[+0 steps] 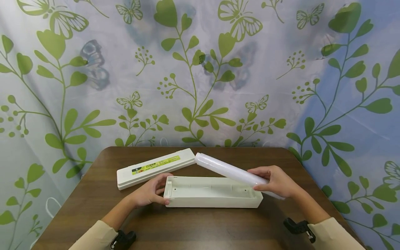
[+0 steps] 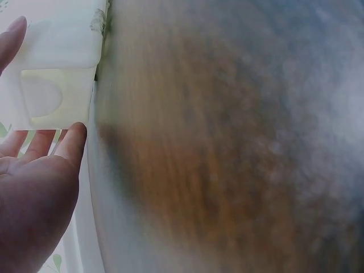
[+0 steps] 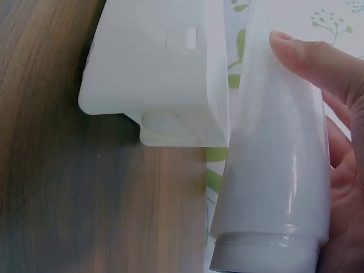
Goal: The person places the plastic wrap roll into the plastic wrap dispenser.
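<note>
If our left hand loosens, we think the open box could turn on the counter, because its fingers hold only the left end, with the thumb at the front corner. Farther right, the white roll slants over the box, and no hand supports its left end, so this end may swing. Our right hand has its fingers around the roll near the right end, which sticks out past the box; if lowered so, it could catch on the right wall.

Around these, a labelled lid lies at the back left; it may obstruct the roll's left end, though we cannot tell if they touch. Behind hangs a leaf-patterned curtain.
</note>
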The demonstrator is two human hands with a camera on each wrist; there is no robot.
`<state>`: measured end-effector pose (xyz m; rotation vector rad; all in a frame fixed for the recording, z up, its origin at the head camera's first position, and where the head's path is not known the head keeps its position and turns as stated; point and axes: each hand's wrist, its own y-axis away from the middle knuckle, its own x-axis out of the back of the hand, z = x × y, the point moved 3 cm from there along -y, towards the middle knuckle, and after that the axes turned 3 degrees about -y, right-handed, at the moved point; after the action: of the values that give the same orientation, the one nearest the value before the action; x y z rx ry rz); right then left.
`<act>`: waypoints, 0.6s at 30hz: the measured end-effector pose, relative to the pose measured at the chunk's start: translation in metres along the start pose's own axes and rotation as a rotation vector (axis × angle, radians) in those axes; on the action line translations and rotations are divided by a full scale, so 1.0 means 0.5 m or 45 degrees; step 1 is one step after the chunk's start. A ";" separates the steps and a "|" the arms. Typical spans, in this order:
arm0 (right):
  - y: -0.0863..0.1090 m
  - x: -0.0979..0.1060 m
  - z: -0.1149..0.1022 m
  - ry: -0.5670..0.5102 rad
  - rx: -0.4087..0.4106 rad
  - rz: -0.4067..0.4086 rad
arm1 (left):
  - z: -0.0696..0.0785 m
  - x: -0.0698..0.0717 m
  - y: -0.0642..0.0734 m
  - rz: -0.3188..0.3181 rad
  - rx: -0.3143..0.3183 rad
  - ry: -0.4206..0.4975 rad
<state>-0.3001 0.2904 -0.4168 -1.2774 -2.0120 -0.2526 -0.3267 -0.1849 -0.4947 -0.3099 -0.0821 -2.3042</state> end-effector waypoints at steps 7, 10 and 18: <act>-0.015 -0.007 -0.002 0.005 -0.009 -0.042 | 0.001 -0.001 0.000 0.009 0.004 -0.015; -0.020 -0.011 -0.003 -0.020 -0.014 -0.067 | 0.000 -0.001 0.000 0.008 -0.002 -0.007; -0.035 -0.024 -0.006 -0.072 0.011 -0.131 | -0.002 -0.002 0.002 0.000 -0.002 0.011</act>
<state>-0.3105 0.2717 -0.4192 -1.1892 -2.1280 -0.2592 -0.3257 -0.1850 -0.4960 -0.3011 -0.0760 -2.3055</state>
